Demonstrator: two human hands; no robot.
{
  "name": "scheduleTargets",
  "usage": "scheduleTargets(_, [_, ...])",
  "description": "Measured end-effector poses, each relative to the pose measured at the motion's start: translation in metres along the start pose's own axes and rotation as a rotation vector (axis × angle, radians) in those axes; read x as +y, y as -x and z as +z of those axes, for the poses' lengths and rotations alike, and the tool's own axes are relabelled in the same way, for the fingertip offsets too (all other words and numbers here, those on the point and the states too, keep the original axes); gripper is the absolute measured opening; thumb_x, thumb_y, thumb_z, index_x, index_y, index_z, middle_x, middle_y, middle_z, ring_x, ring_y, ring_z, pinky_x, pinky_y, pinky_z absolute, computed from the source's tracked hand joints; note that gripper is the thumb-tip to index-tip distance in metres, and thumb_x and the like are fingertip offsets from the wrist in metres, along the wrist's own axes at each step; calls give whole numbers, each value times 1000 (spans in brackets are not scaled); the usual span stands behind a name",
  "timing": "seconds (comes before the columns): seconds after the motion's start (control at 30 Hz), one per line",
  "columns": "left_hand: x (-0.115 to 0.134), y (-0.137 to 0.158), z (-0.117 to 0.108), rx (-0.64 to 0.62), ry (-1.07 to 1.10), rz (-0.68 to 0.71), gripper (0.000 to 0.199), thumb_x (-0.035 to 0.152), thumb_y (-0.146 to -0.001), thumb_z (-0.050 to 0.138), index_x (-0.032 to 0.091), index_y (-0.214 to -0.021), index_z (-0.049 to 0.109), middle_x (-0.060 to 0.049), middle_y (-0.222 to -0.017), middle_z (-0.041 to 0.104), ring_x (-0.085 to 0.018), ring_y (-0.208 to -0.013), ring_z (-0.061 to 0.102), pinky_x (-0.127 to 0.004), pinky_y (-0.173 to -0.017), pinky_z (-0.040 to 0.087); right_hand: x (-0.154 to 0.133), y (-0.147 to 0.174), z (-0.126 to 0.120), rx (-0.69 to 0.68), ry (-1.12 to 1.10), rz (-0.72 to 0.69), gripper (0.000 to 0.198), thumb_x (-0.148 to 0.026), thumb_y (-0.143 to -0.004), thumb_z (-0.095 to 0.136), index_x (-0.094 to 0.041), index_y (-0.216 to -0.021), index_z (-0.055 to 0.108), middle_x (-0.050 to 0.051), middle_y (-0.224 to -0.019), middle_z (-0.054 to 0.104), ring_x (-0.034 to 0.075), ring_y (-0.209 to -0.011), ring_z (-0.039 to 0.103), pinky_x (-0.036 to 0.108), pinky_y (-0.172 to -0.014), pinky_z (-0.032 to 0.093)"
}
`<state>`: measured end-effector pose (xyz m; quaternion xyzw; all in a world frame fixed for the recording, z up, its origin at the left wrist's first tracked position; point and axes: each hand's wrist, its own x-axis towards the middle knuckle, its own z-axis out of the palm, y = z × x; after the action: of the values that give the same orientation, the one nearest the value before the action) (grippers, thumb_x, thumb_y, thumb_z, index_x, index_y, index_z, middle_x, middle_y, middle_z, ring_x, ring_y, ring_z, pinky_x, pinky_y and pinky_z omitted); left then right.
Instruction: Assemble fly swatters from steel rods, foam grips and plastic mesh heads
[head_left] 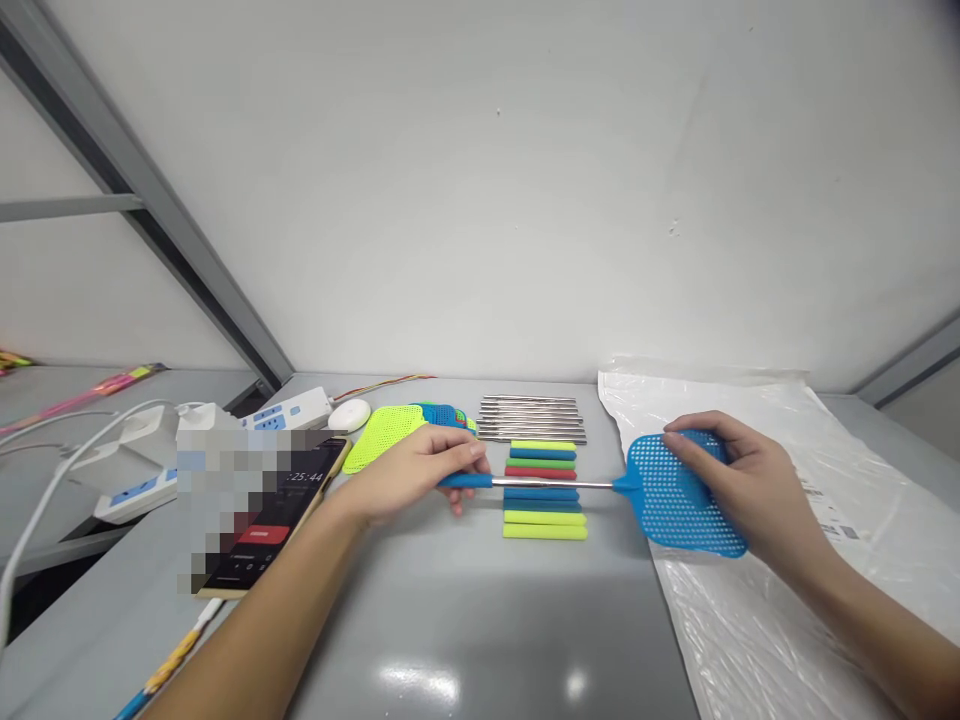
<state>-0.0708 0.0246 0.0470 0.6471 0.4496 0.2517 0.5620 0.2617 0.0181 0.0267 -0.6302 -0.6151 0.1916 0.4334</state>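
A blue fly swatter (679,500) with a metal rod is held level across the middle of the table. My left hand (427,470) grips its blue handle, and my right hand (742,480) pinches the perforated head from the right side. Under the rod lies a row of coloured handle tubes (544,532) in yellow, blue, green and red. Behind them several metal rods (531,415) lie side by side. A yellow swatter head (386,435) rests on a pile of other heads, partly hidden by my left hand.
At the left stand a phone (281,520) with a timer, power strips (289,412) with white plugs and cables, and a round white object (349,415). White plastic packaging (862,440) spreads over the right side. A wall (510,220) rises behind the table.
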Motion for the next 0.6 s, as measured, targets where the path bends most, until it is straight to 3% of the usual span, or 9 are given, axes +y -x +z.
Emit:
scheduleTargets(0.1, [-1, -7, 22, -15, 104, 15, 38, 50, -89, 50, 15, -82, 62, -2, -79, 60, -13, -62, 60, -28, -63, 52, -11, 13, 6, -11, -19, -28, 32, -55, -76, 65, -26, -88, 68, 2, -92, 69, 21, -81, 62, 31, -66, 49])
scheduleTargets(0.2, [-4, -12, 35, 33, 157, 45, 40, 53, -89, 49, 15, -83, 62, -1, -76, 57, -13, -61, 59, -28, -61, 52, -19, 25, 5, 39, -40, -47, 28, -52, -77, 65, -26, -86, 68, 2, -91, 68, 21, -82, 63, 31, -69, 49])
scheduleTargets(0.37, [-6, -14, 34, 118, 147, 92, 41, 51, -92, 45, 15, -82, 62, -1, -69, 58, -12, -64, 57, -25, -64, 48, -21, 30, 0, 117, -12, -133, 24, -50, -77, 67, -28, -86, 67, 1, -93, 67, 20, -84, 63, 31, -72, 49])
scheduleTargets(0.6, [3, -8, 34, 90, 124, 82, 38, 51, -90, 47, 16, -88, 61, -1, -77, 58, -12, -61, 59, -29, -64, 51, -10, 11, 12, -37, -2, -50, 28, -52, -81, 62, -26, -91, 67, 2, -95, 69, 21, -86, 63, 31, -71, 48])
